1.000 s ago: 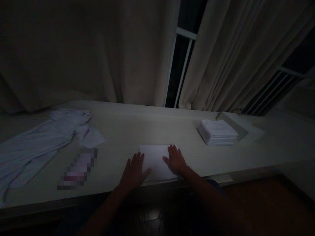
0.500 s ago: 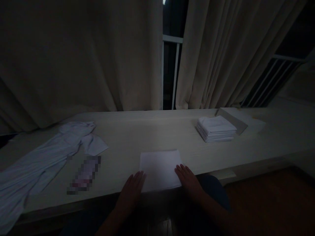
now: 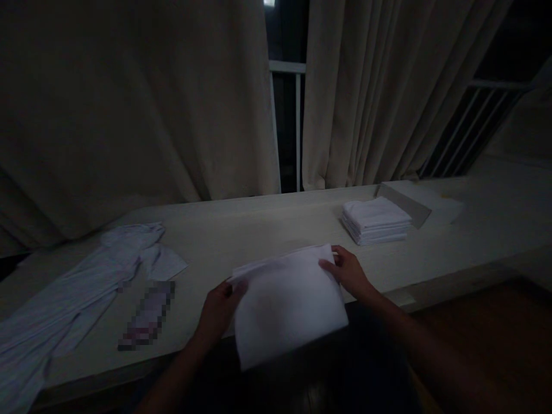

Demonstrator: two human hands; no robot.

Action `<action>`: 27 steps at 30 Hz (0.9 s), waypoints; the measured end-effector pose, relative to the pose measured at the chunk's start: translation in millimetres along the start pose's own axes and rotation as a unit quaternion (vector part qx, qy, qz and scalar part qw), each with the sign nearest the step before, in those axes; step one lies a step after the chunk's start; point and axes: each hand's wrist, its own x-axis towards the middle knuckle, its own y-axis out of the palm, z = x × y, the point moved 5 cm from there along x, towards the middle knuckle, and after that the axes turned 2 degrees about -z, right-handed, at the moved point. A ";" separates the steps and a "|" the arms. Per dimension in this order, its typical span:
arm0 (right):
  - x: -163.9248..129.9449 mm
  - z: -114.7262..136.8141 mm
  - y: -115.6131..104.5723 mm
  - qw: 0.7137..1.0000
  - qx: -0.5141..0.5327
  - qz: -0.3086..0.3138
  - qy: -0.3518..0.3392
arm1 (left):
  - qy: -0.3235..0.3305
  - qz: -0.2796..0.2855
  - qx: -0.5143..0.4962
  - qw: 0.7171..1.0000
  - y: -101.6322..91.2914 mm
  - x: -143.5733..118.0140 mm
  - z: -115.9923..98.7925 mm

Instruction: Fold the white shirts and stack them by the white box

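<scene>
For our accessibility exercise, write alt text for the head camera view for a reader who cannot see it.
In a dim room, a person's left hand and right hand hold up a folded white cloth by its top corners at the edge of a long pale table. A stack of folded cloths sits to the right, a crumpled garment to the left, curtains behind.

Matt white cloth (image 3: 288, 299), smooth, matt pale wood-grain tabletop (image 3: 259, 230), soft folded cloth stack (image 3: 375, 221), heavy matt curtains (image 3: 129, 103)
</scene>
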 end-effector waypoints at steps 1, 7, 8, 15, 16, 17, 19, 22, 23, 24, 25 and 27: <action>11.9 -5.0 2.2 0.999 0.014 0.007 0.038 | -0.014 0.009 -0.018 1.000 5.2 10.4 -3.7; 57.5 -70.6 17.0 0.972 -0.165 -0.023 0.168 | -0.054 0.069 0.015 0.996 50.3 70.3 34.0; 60.7 -79.7 19.0 0.967 -0.187 -0.027 0.170 | -0.054 0.064 0.032 0.996 54.1 77.2 41.8; 64.4 -91.0 18.7 0.960 -0.265 -0.053 0.075 | -0.009 -0.052 0.146 0.988 43.0 77.5 52.0; 62.5 -89.2 16.4 0.961 -0.265 -0.057 0.062 | 0.022 -0.054 0.156 0.986 44.3 70.6 46.4; 59.6 -87.9 13.4 0.961 -0.263 -0.062 0.052 | 0.067 -0.041 0.173 0.982 48.6 62.6 39.6; 50.0 -87.4 5.3 0.963 -0.258 -0.071 0.042 | 0.171 0.010 0.230 0.958 63.5 44.8 27.4; 23.5 -92.4 -8.0 0.968 -0.232 -0.088 0.044 | 0.262 0.101 0.335 0.899 87.4 23.5 29.4; 11.4 -94.7 -10.6 0.970 -0.222 -0.089 0.042 | 0.267 0.117 0.360 0.886 92.1 20.2 35.5; -1.4 -96.6 -11.3 0.973 -0.215 -0.081 0.035 | 0.270 0.126 0.378 0.876 95.3 18.2 42.8; -14.5 -97.8 -9.7 0.974 -0.217 -0.066 0.019 | 0.273 0.131 0.391 0.869 97.5 17.2 50.3; -38.9 -97.7 -1.0 0.968 -0.250 -0.017 -0.030 | 0.285 0.123 0.402 0.861 99.9 16.3 63.2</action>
